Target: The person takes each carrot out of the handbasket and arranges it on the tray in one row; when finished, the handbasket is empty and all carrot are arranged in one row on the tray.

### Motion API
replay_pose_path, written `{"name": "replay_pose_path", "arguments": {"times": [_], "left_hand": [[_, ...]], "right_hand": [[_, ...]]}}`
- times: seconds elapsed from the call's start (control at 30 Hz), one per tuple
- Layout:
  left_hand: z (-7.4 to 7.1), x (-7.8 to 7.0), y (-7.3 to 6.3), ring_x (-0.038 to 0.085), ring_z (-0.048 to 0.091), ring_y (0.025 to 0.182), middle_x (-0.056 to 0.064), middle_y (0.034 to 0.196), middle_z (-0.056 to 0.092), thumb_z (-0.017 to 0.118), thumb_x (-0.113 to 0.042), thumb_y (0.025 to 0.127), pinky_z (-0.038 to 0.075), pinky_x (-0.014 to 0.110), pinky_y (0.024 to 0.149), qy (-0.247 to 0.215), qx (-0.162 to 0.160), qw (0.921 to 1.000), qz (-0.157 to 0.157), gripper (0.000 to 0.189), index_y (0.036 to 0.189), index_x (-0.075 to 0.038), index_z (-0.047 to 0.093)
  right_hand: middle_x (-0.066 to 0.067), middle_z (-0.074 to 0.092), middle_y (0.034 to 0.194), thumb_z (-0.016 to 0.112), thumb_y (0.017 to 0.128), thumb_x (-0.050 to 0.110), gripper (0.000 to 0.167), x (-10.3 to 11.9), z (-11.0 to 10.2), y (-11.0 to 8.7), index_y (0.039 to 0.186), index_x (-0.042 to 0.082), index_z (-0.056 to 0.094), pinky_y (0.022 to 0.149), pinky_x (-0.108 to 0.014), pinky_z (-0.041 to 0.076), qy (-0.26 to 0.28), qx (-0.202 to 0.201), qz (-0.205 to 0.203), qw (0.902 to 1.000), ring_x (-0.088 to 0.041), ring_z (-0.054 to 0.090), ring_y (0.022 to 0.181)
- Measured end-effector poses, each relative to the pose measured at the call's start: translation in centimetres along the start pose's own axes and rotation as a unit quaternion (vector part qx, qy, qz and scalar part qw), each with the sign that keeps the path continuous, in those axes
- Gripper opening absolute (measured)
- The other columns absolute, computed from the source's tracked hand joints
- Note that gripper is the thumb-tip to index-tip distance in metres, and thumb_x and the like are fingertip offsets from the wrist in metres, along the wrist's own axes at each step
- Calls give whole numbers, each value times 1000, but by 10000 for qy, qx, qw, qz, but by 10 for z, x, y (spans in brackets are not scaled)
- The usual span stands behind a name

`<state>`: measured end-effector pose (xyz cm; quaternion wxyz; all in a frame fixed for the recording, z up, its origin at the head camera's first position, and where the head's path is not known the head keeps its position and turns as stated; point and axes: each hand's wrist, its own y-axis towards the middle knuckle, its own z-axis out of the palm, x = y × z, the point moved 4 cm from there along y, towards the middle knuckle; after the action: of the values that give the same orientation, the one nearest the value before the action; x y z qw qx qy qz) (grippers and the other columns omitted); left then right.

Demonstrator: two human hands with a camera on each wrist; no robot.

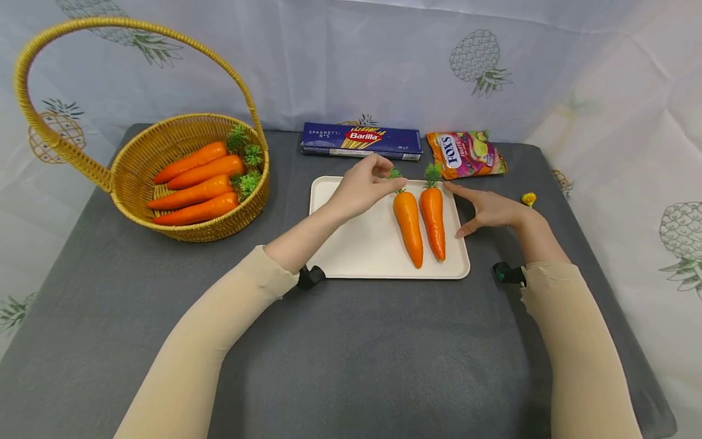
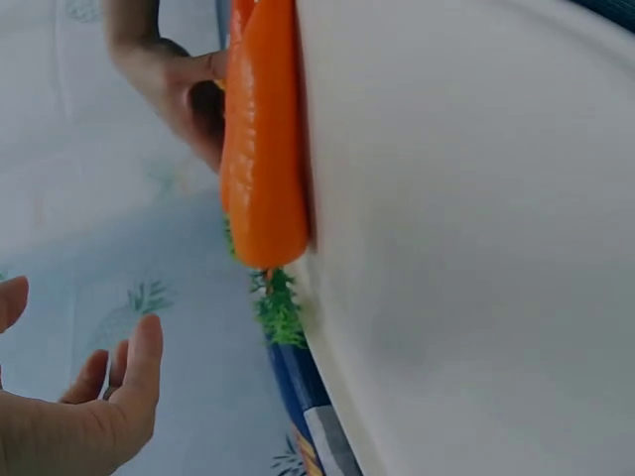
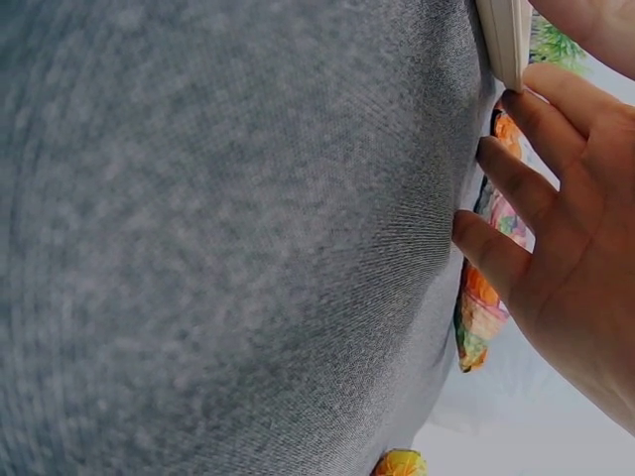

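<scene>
Two orange carrots with green tops lie side by side on a white tray (image 1: pixel 351 253), the left carrot (image 1: pixel 409 230) and the right carrot (image 1: pixel 432 221). My left hand (image 1: pixel 359 188) hovers over the tray by the left carrot's green top. In the left wrist view, its thumb and fingers (image 2: pixel 146 362) are apart with nothing between them. My right hand (image 1: pixel 492 209) is at the tray's right side, thumb by the right edge and forefinger by the far corner. Its fingers (image 3: pixel 526 183) are spread, fingertips right at the tray edge and grey tabletop.
At the left stands a yellow wicker basket (image 1: pixel 131 210) with a tall handle, holding several carrots. Behind the tray lie a blue spaghetti box (image 1: pixel 329 137) and a Fox's candy bag (image 1: pixel 466 155). A small yellow-wrapped candy (image 1: pixel 529 199) sits beyond my right wrist.
</scene>
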<state>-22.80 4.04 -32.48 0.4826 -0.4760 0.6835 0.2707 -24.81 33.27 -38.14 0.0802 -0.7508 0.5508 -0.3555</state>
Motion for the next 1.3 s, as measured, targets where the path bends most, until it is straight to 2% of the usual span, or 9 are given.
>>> {"name": "replay_pose_path", "arguments": {"times": [0.4, 0.63, 0.8, 0.93, 1.1, 1.3], "left_hand": [[-50, -11, -30, 18, 58, 118, 4, 135, 55, 66, -34, 95, 53, 36, 98, -211, -319, 9987, 345, 46, 134, -13, 51], [-81, -14, -45, 21, 57, 122, 8, 136, 54, 64, -30, 97, 53, 39, 99, -156, -678, 9960, 564, 43, 133, -10, 52], [-103, -18, -55, 18, 60, 109, 8, 126, 56, 63, -26, 98, 54, 36, 98, -325, -959, 9921, 746, 38, 130, -8, 55], [-119, -20, -64, 16, 61, 104, 2, 119, 58, 63, -24, 97, 53, 29, 96, -388, -1082, 9897, 849, 34, 127, -9, 58], [-133, -20, -72, 12, 61, 106, -1, 119, 60, 65, -24, 96, 49, 25, 93, -213, -1154, 9883, 976, 28, 122, -12, 62], [-146, -16, -80, 11, 59, 109, -2, 120, 61, 64, -22, 96, 48, 21, 91, -32, -958, 9886, 1157, 27, 122, -13, 61]], "right_hand": [[-17, 10, 167, 84, 75, 40, 117, 0, 0, -1, 161, 24, 6, 115, -75, 15, -61, -27, -22, 10000, -48, 15, 151], [-17, 10, 167, 85, 74, 42, 119, 1, 0, 0, 160, 27, 4, 115, -75, 15, -48, -2, 77, 10000, -47, 15, 151], [-17, 10, 167, 85, 75, 40, 118, 2, 0, 0, 160, 26, 4, 115, -75, 15, -46, 21, 45, 10000, -47, 15, 151], [-17, 10, 167, 85, 75, 38, 118, 3, 0, 1, 160, 25, 4, 115, -75, 15, -55, 37, -3, 10000, -47, 15, 151], [-17, 11, 167, 85, 75, 37, 118, 3, 0, 0, 161, 25, 5, 116, -74, 16, -71, 15, -6, 10000, -46, 16, 151], [-17, 11, 167, 85, 75, 38, 118, 2, 0, 1, 161, 24, 5, 116, -74, 16, -88, -2, -36, 10000, -46, 16, 151]]}}
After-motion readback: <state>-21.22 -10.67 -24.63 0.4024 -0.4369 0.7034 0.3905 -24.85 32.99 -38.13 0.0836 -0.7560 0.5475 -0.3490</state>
